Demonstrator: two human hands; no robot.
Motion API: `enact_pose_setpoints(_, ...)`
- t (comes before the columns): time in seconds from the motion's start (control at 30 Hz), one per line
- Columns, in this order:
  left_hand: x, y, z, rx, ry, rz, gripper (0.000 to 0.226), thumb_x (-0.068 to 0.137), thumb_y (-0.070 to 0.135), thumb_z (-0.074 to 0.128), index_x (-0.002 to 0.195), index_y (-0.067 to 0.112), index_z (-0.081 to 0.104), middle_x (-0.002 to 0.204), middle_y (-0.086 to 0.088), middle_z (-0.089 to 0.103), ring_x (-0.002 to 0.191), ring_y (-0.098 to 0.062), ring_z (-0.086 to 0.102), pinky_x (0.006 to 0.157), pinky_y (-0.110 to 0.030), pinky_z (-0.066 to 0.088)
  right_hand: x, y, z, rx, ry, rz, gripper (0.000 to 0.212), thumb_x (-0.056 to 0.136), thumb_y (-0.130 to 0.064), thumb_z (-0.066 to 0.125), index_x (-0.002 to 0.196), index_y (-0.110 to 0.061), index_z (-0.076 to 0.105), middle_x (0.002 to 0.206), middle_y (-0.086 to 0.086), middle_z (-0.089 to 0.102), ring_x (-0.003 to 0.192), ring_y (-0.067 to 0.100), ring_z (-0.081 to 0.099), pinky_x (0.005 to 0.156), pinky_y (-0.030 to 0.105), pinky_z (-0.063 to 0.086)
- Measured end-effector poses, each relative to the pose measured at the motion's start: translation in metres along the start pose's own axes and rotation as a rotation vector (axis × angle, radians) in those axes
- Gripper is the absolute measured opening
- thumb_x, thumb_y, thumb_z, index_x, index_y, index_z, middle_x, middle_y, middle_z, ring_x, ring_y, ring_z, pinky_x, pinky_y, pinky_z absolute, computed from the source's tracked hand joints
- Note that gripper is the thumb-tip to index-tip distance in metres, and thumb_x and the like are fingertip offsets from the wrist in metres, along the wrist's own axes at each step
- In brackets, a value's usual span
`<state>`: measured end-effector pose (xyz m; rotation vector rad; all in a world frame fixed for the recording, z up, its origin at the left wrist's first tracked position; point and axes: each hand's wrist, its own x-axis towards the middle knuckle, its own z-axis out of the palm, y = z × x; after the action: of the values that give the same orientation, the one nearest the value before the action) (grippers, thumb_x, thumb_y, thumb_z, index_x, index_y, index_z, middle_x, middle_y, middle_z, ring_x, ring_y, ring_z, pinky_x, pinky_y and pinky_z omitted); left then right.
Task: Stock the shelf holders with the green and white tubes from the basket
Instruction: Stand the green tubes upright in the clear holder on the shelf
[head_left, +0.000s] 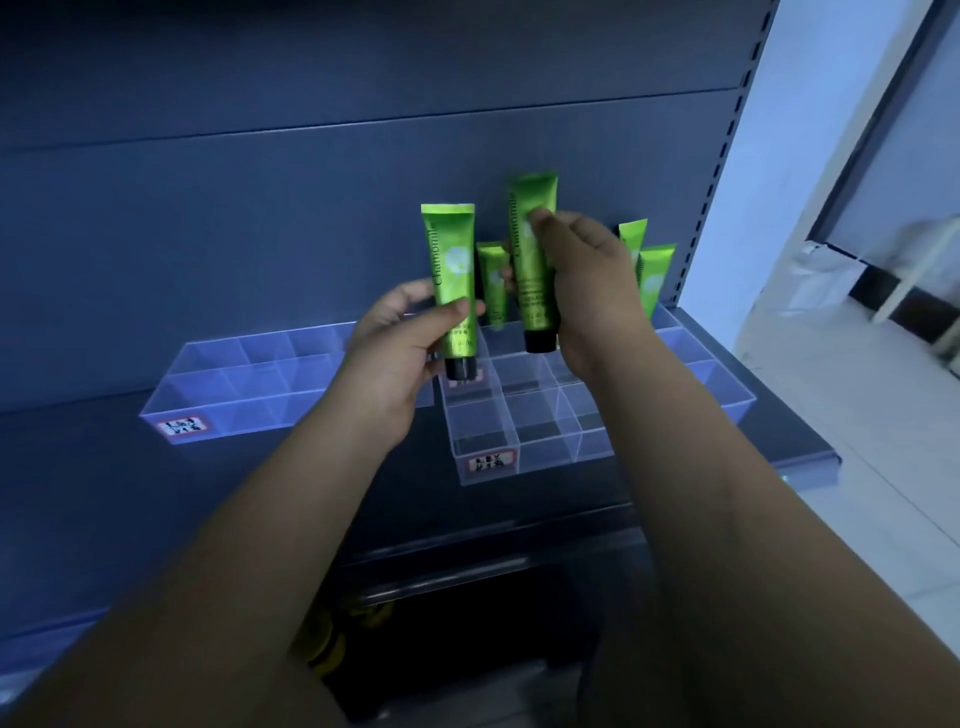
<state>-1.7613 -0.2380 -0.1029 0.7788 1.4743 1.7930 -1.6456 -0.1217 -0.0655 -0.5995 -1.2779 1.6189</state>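
While we hold one green tube in each of our hands, both tubes hang cap-down above the clear divided holder (519, 431) on the shelf (78, 467). Our left hand (400, 353) pinches the left tube (449, 260) low on its body between thumb and fingers. Our right hand (587, 291) is curled round the right tube (532, 228), which rides higher and looks blurred. The hands are apart, with a shorter tube (492, 283) standing between them at the holder's 12 o'clock edge and two more tubes (655, 275) standing toward 2 o'clock. A second holder (234, 384) lies at 9 o'clock. We cannot make out the basket for certain (something dark with yellow shapes sits below the shelf at 6 o'clock).

We judge the risks as follows. The cells are narrow and their walls clear, so a cap may land on a divider and the tube topple. If we lower both tubes at once, a knuckle could knock the shorter tube over. The holder looks light, and a sideways push might slide it toward the shelf's front lip.
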Motion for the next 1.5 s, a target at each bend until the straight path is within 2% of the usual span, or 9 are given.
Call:
enact_pose_setpoints(0.13, 0.024, -0.01, 0.002, -0.001, 0.065, 0.086, 0.03, 0.089, 0.007, 0.075, 0.115, 0.015, 0.063, 0.11, -0.007, 0.076, 0.103, -0.028, 0.07, 0.1, -0.052, 0.052, 0.013, 0.005, -0.007, -0.229, -0.007, -0.1, 0.031, 0.091, -0.027, 0.069, 0.082, 0.002, 0.061, 0.074, 0.014, 0.051, 0.068, 0.023, 0.052, 0.064, 0.035, 0.042)
enact_pose_setpoints(0.3, 0.046, -0.022, -0.009, 0.193, 0.056, 0.213, 0.028, 0.087, -0.004, 0.075, 0.096, 0.019, 0.062, 0.082, 0.01, 0.072, 0.073, -0.001, 0.067, 0.068, -0.02, 0.053, 0.023, 0.01, -0.007, -0.399, 0.031, -0.272, 0.007, 0.086, -0.01, 0.064, 0.087, -0.014, 0.069, 0.068, -0.002, 0.058, 0.062, 0.011, 0.05, 0.06, 0.026, 0.043)
enact_pose_setpoints(0.57, 0.072, -0.035, -0.023, 0.309, 0.063, 0.245, 0.034, 0.089, -0.003, 0.072, 0.092, 0.026, 0.054, 0.071, 0.022, 0.061, 0.064, 0.0, 0.055, 0.063, -0.02, 0.048, 0.035, 0.009, 0.0, -0.497, 0.008, -0.432, 0.02, 0.081, -0.003, 0.062, 0.083, -0.023, 0.059, 0.053, -0.02, 0.051, 0.053, -0.001, 0.043, 0.055, 0.017, 0.038)
enact_pose_setpoints(0.8, 0.085, -0.051, -0.024, 0.404, 0.041, 0.23, 0.038, 0.085, -0.008, 0.073, 0.078, 0.02, 0.049, 0.051, 0.018, 0.053, 0.05, 0.008, 0.046, 0.054, -0.011, 0.04, 0.039, 0.024, 0.0, -0.531, 0.0, -0.432, 0.02, 0.072, -0.005, 0.064, 0.081, -0.023, 0.066, 0.077, 0.006, 0.071, 0.069, 0.012, 0.062, 0.064, 0.03, 0.051)
enact_pose_setpoints(0.9, 0.089, -0.056, -0.025, 0.41, 0.057, 0.223, 0.038, 0.085, -0.005, 0.076, 0.075, 0.02, 0.049, 0.051, 0.017, 0.053, 0.049, 0.007, 0.046, 0.054, -0.01, 0.04, 0.04, 0.028, -0.003, -0.552, -0.013, -0.447, 0.023, 0.073, -0.005, 0.066, 0.083, -0.025, 0.066, 0.079, 0.002, 0.073, 0.071, 0.012, 0.066, 0.065, 0.031, 0.052)
enact_pose_setpoints(1.03, 0.093, -0.06, -0.026, 0.453, 0.056, 0.23, 0.04, 0.083, -0.004, 0.078, 0.074, 0.022, 0.05, 0.059, 0.016, 0.052, 0.051, 0.008, 0.046, 0.056, -0.012, 0.041, 0.041, 0.029, -0.007, -0.577, -0.046, -0.437, 0.033, 0.074, -0.001, 0.069, 0.076, -0.032, 0.058, 0.061, -0.02, 0.062, 0.058, -0.003, 0.056, 0.06, 0.017, 0.041)
enact_pose_setpoints(1.2, 0.095, -0.065, -0.027, 0.499, 0.09, 0.265, 0.038, 0.08, -0.001, 0.082, 0.074, 0.025, 0.056, 0.073, 0.015, 0.056, 0.058, 0.012, 0.051, 0.063, -0.012, 0.046, 0.043, 0.039, -0.01, -0.658, -0.047, -0.478, 0.012, 0.076, -0.013, 0.073, 0.083, -0.022, 0.067, 0.077, 0.001, 0.073, 0.075, 0.016, 0.071, 0.066, 0.03, 0.055)
enact_pose_setpoints(1.4, 0.096, -0.065, -0.024, 0.478, 0.082, 0.267, 0.041, 0.081, -0.007, 0.077, 0.083, 0.03, 0.06, 0.067, 0.015, 0.055, 0.058, 0.006, 0.052, 0.067, -0.02, 0.051, 0.044, 0.041, -0.011, -0.742, -0.043, -0.533, 0.022, 0.084, -0.018, 0.073, 0.077, -0.033, 0.058, 0.069, -0.01, 0.064, 0.059, -0.006, 0.056, 0.059, 0.013, 0.037)
enact_pose_setpoints(1.5, 0.098, -0.066, -0.025, 0.482, 0.076, 0.28, 0.037, 0.081, -0.006, 0.077, 0.084, 0.028, 0.064, 0.066, 0.016, 0.057, 0.063, 0.002, 0.054, 0.069, -0.023, 0.052, 0.045, 0.043, -0.011, -0.746, -0.012, -0.547, 0.012, 0.082, -0.018, 0.072, 0.091, -0.025, 0.069, 0.072, -0.011, 0.066, 0.074, 0.009, 0.071, 0.065, 0.02, 0.047)
